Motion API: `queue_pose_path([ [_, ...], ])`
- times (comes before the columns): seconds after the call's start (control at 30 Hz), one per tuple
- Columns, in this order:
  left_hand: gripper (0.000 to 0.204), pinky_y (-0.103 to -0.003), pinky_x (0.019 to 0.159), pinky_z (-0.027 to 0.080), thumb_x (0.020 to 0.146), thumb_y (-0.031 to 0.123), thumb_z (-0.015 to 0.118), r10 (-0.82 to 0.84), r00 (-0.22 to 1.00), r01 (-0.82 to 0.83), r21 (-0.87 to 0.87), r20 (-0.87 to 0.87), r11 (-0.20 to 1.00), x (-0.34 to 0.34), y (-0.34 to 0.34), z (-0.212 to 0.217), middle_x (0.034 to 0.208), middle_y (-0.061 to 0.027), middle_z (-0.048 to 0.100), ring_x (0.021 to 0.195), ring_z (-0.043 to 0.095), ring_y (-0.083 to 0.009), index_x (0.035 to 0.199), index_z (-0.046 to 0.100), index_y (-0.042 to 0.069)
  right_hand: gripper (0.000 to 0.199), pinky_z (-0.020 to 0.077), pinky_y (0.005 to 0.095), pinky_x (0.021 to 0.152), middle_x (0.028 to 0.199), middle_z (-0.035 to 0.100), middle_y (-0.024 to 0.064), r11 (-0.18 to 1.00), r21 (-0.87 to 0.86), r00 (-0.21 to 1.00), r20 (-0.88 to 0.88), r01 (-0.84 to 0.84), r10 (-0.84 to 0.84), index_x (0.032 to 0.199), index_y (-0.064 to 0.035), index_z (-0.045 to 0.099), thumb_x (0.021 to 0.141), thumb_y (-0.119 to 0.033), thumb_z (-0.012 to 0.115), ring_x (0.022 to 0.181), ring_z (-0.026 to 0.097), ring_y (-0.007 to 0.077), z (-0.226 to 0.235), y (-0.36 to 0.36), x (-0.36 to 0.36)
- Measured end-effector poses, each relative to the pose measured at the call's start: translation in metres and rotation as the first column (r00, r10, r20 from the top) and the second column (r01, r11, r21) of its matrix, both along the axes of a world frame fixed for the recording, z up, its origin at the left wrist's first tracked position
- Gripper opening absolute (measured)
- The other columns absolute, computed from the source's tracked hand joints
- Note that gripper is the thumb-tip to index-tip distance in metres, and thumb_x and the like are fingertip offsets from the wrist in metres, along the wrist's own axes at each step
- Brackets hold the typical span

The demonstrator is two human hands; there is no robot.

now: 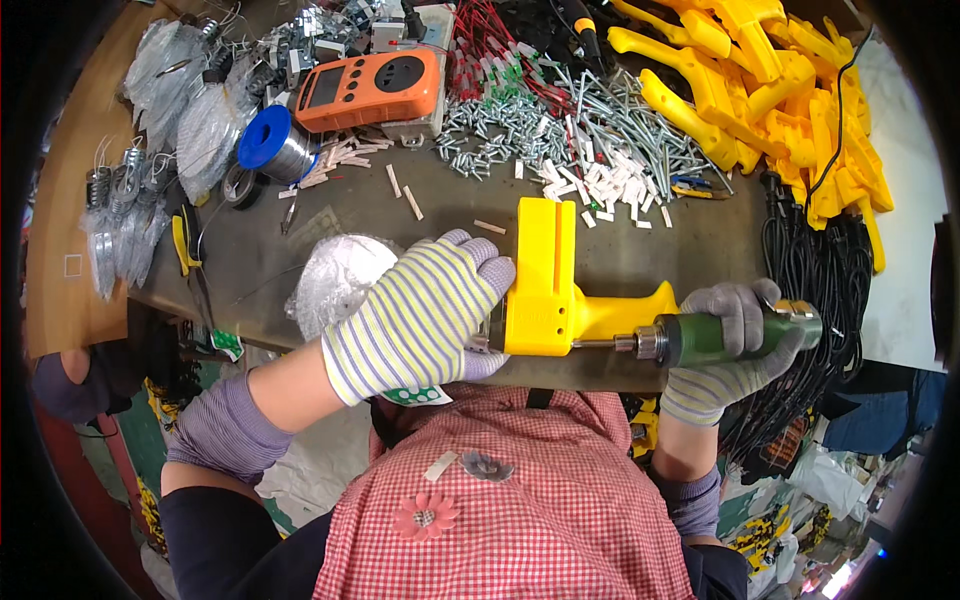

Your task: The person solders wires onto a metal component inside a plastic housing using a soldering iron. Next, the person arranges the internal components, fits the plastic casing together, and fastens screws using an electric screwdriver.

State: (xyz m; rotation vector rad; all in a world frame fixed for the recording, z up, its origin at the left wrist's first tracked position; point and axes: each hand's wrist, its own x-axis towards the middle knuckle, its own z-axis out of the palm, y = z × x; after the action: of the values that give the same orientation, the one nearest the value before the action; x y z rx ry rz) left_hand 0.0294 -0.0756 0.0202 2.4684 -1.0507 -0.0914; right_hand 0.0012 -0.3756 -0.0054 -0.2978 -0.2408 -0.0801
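In a striped glove, my left hand (415,315) is closed around the left end of a yellow plastic tool housing (541,280) with a handle pointing right. Beneath the fingers, the part it grips is mostly hidden. My right hand (735,345), gloved too, is wrapped around a green electric screwdriver (692,341) lying level. Its bit reaches left to the lower right side of the housing; I cannot make out a screw there. Next to my left hand lies a roundish bundle in clear plastic wrap (345,278).
Screws (492,130), white strips (605,182) and an orange multimeter (368,90) lie at the back. Yellow housings (760,90) and black cables (815,270) crowd the right. Leftward are a solder spool (278,145), yellow-handled pliers (186,242) and wrapped coil parts (130,215).
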Motion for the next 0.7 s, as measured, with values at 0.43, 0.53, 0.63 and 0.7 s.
queue_pose_path([
  [0.43,0.063,-0.046,0.084,0.049,0.065,0.041,0.081,0.048,0.999,-0.049,-0.065,-0.017,0.997,-0.004,0.004,-0.005,0.100,-0.0191,0.060,0.096,0.059,-0.0369,0.107,0.060,-0.002,0.038,0.0469,0.0312,0.092,0.056,0.038,-0.0070,0.994,0.061,0.994,-0.065,0.088,-0.084,0.098,-0.0068,0.060,0.091,-0.043,0.069,0.053,0.038,0.0081,-0.002,0.011,-0.015],
  [0.53,0.073,-0.046,0.085,0.048,0.063,0.043,0.083,0.058,0.994,-0.051,-0.076,0.094,0.996,-0.009,0.007,-0.011,0.105,-0.0185,0.056,0.098,0.057,-0.0379,0.115,0.057,0.000,0.040,0.0467,0.0307,0.092,0.056,0.036,-0.0062,0.997,0.062,0.996,0.070,0.055,-0.060,0.101,-0.0053,0.061,0.093,-0.043,0.067,0.053,0.038,0.0084,-0.002,0.012,-0.017],
  [0.63,0.075,-0.046,0.091,0.047,0.063,0.043,0.083,0.042,0.999,-0.042,0.016,-0.011,0.999,-0.006,0.007,-0.004,0.110,-0.0202,0.056,0.103,0.056,-0.0397,0.118,0.055,0.000,0.047,0.0458,0.0297,0.092,0.057,0.034,-0.0060,0.984,-0.010,0.981,-0.076,0.176,-0.177,0.112,-0.0016,0.063,0.094,-0.044,0.065,0.055,0.038,0.0084,-0.005,0.010,-0.016],
  [0.7,0.075,-0.046,0.096,0.046,0.064,0.039,0.083,0.001,0.998,-0.001,0.002,0.064,1.000,-0.005,0.008,-0.006,0.113,-0.0214,0.055,0.107,0.055,-0.0407,0.120,0.054,-0.001,0.056,0.0451,0.0304,0.092,0.059,0.032,-0.0060,0.985,0.012,0.983,-0.063,0.172,-0.171,0.125,0.0005,0.061,0.094,-0.045,0.064,0.055,0.036,0.0086,-0.008,0.007,-0.015],
])
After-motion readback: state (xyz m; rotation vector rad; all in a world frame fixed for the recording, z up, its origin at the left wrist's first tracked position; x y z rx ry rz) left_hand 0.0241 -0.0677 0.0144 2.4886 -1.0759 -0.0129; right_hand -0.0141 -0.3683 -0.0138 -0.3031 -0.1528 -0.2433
